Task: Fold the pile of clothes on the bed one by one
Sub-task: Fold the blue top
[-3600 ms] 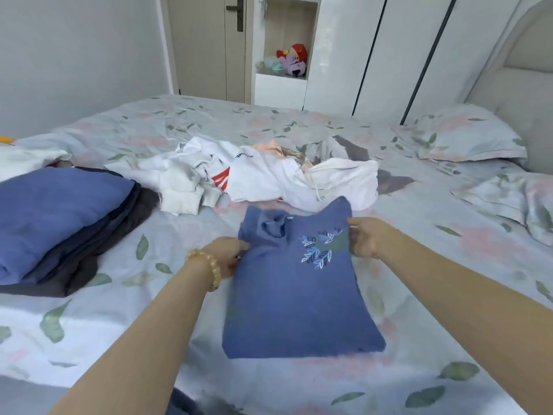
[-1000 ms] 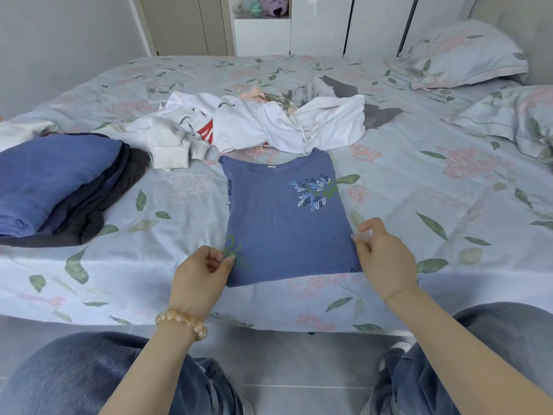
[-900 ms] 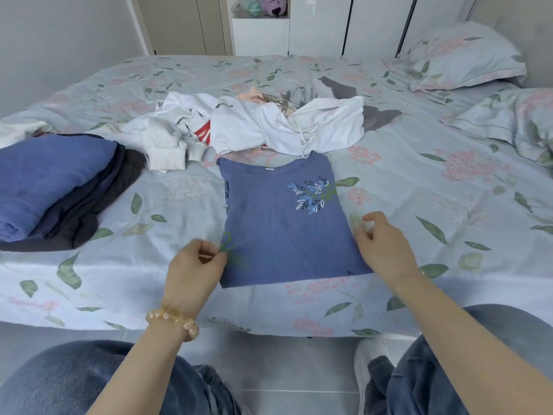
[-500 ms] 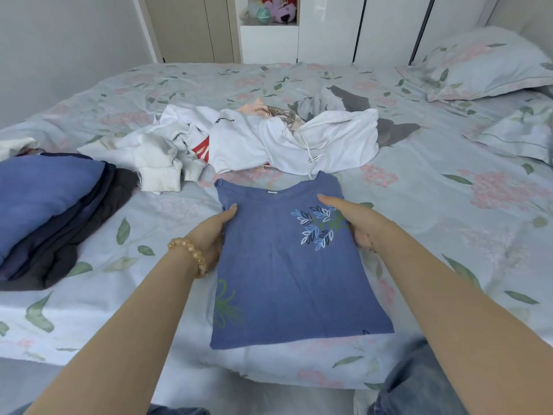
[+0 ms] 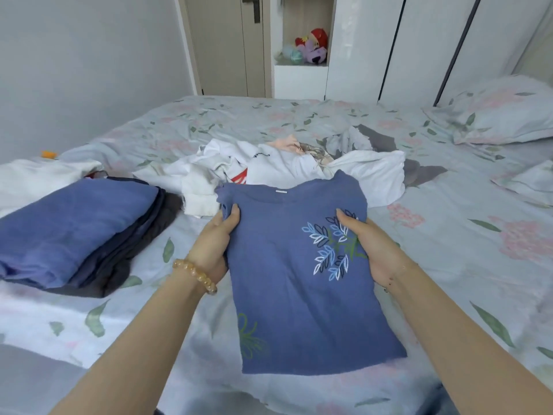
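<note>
Room: a bedroom; the bed with leaf-and-flower sheets fills the view, wardrobe doors and a shelf of plush toys behind.
Shirt: the blue embroidered T-shirt, sleeves already folded in, sits at the near edge of the bed.
Change: half a second ago both palms lay flat on it; now its collar end is lifted off the sheet, so the crosswise fold looks begun.
Left hand: fingers curled round the shirt's left edge, gripping it.
Right hand: thumb on top, gripping the right edge.
Done: folded dark blue stack at left.
Waiting: white clothes heap behind the shirt.
Hidden: fingers beneath the fabric; the hem's far corners.
</note>
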Available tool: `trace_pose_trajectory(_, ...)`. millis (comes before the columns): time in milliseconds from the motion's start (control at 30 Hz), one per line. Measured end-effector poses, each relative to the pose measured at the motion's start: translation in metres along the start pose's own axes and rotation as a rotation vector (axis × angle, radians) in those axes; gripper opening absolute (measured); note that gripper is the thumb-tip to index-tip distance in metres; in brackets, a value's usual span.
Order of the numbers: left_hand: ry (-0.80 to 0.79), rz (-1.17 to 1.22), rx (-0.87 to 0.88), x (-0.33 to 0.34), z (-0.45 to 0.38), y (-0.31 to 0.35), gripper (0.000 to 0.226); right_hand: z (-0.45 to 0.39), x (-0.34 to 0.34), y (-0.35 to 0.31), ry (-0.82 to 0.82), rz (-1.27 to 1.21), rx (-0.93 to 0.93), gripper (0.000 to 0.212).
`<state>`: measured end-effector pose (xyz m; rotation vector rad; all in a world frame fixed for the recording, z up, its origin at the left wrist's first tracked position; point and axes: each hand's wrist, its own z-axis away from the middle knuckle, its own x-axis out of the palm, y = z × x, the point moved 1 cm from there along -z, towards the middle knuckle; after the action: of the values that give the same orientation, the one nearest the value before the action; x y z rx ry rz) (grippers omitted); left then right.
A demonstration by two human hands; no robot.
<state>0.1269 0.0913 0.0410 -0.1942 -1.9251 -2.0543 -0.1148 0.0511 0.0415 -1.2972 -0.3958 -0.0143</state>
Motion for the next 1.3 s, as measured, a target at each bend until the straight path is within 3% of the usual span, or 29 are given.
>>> trace_pose_trajectory(233, -0.007, -0.052, 0.179, -0.067, 0.056, 0.126, 0.036, 0.022, 0.122, -0.047, -0.157, -0.030, -0.094, 0.036)
trace_pose_trajectory(467, 0.141, -0.122, 0.310, -0.186, 0.069, 0.225, 0.031, -0.003, 0.276, -0.067, -0.340, 0.002, -0.138, 0.031)
trace_pose_trajectory(700, 0.448, -0.327, 0.367, -0.330, 0.059, 0.270, 0.030, -0.049, 0.416, -0.013, -0.535, 0.041, -0.115, 0.025)
trace_pose_trajectory(933, 0.526, -0.576, 0.288, -0.449, 0.041, 0.308, 0.025, -0.102, 0.523, 0.047, -0.695, 0.105, -0.012, 0.022)
trace_pose_trajectory(1100, 0.577, -0.703, 0.210, -0.512, -0.038, 0.311, 0.017, -0.176, 0.561, 0.076, -0.615, 0.108, 0.043, 0.027)
trace_pose_trajectory(1200, 0.602, -0.764, 0.137, -0.555, -0.097, 0.276, 0.031, -0.234, 0.560, 0.104, -0.484, 0.231, 0.052, 0.031)
trace_pose_trajectory(1300, 0.692, -0.732, 0.095, -0.584, -0.142, 0.221, 0.019, -0.273, 0.548, 0.139, -0.381, 0.233, 0.083, 0.026)
